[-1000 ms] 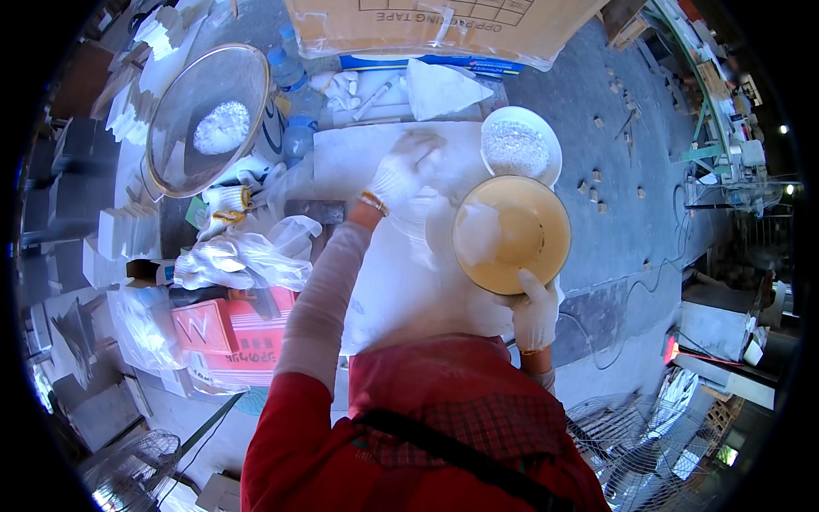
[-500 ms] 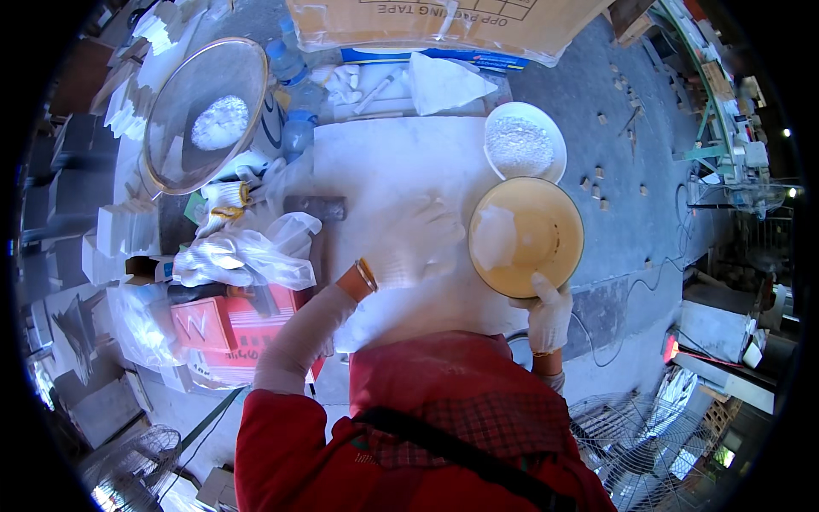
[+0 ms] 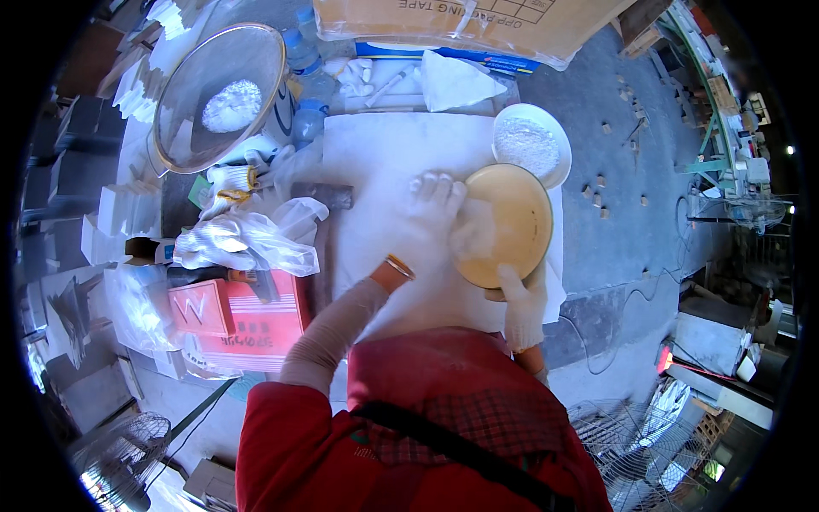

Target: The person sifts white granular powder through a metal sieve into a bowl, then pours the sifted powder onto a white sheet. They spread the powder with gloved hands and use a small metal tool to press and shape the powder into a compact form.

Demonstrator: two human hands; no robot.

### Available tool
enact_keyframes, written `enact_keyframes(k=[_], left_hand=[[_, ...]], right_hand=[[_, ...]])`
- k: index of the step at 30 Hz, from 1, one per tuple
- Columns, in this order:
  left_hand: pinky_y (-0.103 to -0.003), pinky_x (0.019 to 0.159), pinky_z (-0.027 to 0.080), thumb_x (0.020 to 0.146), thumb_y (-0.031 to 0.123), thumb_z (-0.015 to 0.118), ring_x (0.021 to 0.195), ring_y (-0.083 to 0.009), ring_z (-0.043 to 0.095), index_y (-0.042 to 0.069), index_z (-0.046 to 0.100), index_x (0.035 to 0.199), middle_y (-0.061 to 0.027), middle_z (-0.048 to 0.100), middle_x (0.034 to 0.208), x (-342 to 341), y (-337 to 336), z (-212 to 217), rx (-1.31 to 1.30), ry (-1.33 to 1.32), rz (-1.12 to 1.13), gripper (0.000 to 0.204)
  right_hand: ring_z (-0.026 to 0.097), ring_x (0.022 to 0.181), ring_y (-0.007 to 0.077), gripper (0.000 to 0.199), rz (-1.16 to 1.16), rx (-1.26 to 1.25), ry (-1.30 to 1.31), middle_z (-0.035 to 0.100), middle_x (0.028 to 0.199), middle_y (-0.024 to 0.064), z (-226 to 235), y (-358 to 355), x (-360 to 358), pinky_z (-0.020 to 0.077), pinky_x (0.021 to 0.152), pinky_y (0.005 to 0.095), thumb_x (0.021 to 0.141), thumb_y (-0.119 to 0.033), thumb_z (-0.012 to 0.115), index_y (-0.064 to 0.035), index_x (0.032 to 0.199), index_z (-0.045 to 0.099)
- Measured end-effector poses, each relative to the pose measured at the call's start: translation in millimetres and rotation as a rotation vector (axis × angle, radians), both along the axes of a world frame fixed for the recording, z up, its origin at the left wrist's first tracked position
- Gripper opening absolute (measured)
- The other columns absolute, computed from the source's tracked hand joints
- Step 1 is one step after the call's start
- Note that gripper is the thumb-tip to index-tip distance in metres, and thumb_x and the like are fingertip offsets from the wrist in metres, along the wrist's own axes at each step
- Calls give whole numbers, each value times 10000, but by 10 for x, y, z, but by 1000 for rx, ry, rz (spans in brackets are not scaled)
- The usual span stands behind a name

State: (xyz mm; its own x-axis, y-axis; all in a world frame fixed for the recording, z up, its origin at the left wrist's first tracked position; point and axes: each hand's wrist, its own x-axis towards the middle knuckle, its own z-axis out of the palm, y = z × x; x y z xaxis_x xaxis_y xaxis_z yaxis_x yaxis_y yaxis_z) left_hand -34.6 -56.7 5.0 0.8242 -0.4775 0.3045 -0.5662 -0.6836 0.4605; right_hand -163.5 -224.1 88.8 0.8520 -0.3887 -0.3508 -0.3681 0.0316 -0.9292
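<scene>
Gloved right hand (image 3: 524,309) grasping a yellow bowl (image 3: 516,229), left hand (image 3: 429,212) beside it.
The bowl is at the tabletop (image 3: 367,141)'s right edge, its near rim in the right fingers; the left fingers are spread, released, over the middle, contact unclear. A white bowl (image 3: 560,142) of white powder (image 3: 526,146) sits near the far right corner.

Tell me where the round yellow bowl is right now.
In the head view, the round yellow bowl is right of centre in the white-gloved right hand, just below the round white bowl.
</scene>
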Motion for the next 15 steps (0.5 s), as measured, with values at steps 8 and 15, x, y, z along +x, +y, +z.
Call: enact_keyframes(k=[8,15], left_hand=[[-542,1114,395,930,417,680,1327,-407,499,15,591,1321,-212,555,1424,-301,-472,412,-222,271,-71,567],[-558,1234,378,1002,231,661,1394,-408,554,73,686,1308,-171,640,1425,116,-30,224,-350,-210,-323,345]], right_hand=[[742,1063,270,561,-56,170,21,653,1336,152,-187,106,-17,676,693,371,1022,-145,620,-21,1537,433],[760,1035,282,562,-78,336,-45,662,1334,153,-194,-119,-104,678,666,386,1012,-192,604,-10,1521,449]])
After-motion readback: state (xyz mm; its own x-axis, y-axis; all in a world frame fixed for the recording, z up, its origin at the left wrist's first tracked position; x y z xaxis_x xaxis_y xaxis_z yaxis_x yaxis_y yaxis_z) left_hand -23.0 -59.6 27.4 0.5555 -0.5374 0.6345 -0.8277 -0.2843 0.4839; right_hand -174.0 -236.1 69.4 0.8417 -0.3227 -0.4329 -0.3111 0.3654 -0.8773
